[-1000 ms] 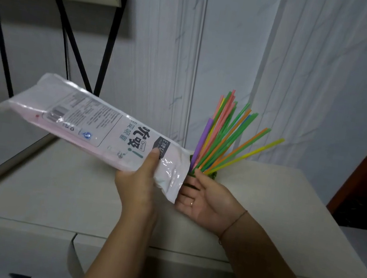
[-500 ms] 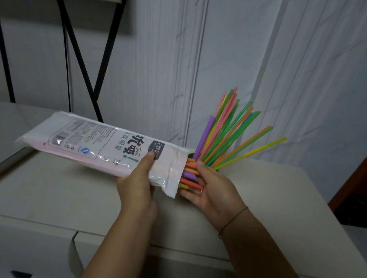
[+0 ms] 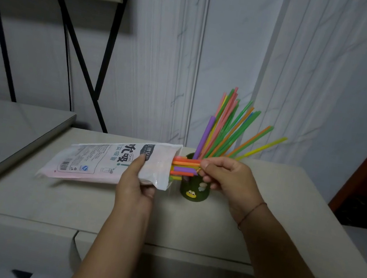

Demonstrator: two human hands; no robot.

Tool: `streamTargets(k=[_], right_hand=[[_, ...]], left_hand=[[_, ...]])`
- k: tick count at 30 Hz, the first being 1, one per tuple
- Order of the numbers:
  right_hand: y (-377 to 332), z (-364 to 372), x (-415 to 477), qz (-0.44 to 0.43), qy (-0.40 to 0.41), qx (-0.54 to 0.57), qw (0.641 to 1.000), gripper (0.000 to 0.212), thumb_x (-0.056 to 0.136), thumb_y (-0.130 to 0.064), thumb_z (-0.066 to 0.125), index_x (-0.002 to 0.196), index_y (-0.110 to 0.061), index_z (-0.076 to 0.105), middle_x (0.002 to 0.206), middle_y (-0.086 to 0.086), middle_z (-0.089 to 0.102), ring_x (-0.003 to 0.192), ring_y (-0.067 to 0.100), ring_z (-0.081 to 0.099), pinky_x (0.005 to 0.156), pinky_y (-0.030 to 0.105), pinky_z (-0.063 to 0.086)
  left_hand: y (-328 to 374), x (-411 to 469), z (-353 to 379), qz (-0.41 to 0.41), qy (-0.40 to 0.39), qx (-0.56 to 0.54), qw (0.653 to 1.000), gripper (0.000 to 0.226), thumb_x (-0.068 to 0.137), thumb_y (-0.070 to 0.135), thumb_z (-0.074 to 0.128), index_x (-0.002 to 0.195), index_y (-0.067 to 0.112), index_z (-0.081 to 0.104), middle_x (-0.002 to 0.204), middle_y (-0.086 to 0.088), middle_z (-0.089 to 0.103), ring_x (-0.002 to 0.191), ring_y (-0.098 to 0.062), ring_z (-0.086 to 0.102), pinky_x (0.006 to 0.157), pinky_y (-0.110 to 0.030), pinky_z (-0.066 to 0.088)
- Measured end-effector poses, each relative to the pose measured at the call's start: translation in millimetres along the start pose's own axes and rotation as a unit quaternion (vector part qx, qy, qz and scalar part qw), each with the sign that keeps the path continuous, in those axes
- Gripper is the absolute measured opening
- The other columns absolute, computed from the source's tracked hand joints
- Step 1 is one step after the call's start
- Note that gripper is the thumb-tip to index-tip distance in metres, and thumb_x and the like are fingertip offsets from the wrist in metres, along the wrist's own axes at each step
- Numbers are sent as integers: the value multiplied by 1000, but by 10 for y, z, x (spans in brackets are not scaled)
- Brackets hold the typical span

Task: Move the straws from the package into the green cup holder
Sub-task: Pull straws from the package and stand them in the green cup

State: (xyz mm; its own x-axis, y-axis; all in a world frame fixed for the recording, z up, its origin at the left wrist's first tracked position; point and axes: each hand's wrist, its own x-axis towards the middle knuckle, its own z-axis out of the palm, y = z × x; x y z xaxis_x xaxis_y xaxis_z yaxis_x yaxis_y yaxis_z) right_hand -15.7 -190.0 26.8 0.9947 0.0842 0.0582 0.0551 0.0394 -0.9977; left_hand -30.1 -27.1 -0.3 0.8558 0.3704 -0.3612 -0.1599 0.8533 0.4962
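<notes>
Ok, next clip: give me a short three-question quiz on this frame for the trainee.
1. True or false: the green cup holder stands empty.
2. What does the right hand pinch?
3. The left hand grips: A) the package B) the cup holder C) nothing.

Key
1. False: standing straws already fan out of it.
2. The straw ends sticking out of the package's open end.
3. A.

Forearms forward, left hand (image 3: 133,186) and right hand (image 3: 231,181) with curled fingers (image 3: 214,165).
</notes>
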Motion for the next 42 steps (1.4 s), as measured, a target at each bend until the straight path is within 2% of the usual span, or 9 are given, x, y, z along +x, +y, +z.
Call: streamTargets(k=[2,6,8,14,18,26,30,37,42], right_hand=[[-45,-69,4,1,-8,15,1000,8,84,-3,63,77,-6,66,56,1,63,42,2,53,40,12,41],[-131,-263,23,24,0,49,999,11,86,-3,59,76,-5,63,52,1,58,39,2,46,39,12,38],[-153,-363,44,37,14,77,996,13,87,-4,57,75,-5,61,53,3,55,39,3,44,37,12,35],[-63,-261,82,66,-16,178,982,15,90,-11,54,76,-8,58,54,3,50,39,6,41,36,14,30],[42,5,65,64,-51,255,963,9,88,-6,56,94,-2,63,63,3,55,46,4,49,41,14,40],[-24,-48,88,28,30,244,969,9,87,3,56,81,1,63,57,2,59,46,4,53,47,13,46],[-93,-276,119,40,52,239,969,11,88,0,55,80,2,62,58,4,56,42,5,51,42,14,44],[-31,-99,62,65,-1,263,963,9,89,-2,55,84,-1,62,62,3,61,48,5,57,49,14,49],[14,67,36,39,-5,247,968,10,90,-2,54,91,1,63,62,2,62,52,5,60,55,15,53]], left_hand=[[28,27,-20,1,-2,3,1000,23,87,7,62,109,15,61,77,1,75,77,-14,71,77,-42,58],[78,49,-37,7,27,-14,1000,39,88,6,61,126,14,57,90,-2,69,52,-10,69,44,-29,57],[91,52,-37,9,39,-17,999,42,88,6,61,129,13,56,89,-1,67,45,-8,67,39,-24,52],[14,49,-20,-10,32,17,999,34,87,7,62,119,16,59,89,-1,67,70,-14,66,54,-33,57],[-66,43,-4,-17,25,21,999,41,86,5,62,126,11,59,91,-2,67,76,-16,65,59,-37,56],[-11,44,-4,-6,36,-2,999,43,86,5,63,128,10,57,109,-5,70,79,-16,67,64,-38,57],[62,96,-25,8,42,-18,999,47,87,7,64,132,12,54,100,-3,68,76,-14,66,43,-30,57],[-29,79,-23,-21,43,13,999,40,86,7,63,125,11,59,98,-4,68,74,-17,65,40,-34,55],[-128,46,-28,-24,42,33,998,47,82,8,67,128,11,59,121,-7,67,84,-20,67,74,-40,57]])
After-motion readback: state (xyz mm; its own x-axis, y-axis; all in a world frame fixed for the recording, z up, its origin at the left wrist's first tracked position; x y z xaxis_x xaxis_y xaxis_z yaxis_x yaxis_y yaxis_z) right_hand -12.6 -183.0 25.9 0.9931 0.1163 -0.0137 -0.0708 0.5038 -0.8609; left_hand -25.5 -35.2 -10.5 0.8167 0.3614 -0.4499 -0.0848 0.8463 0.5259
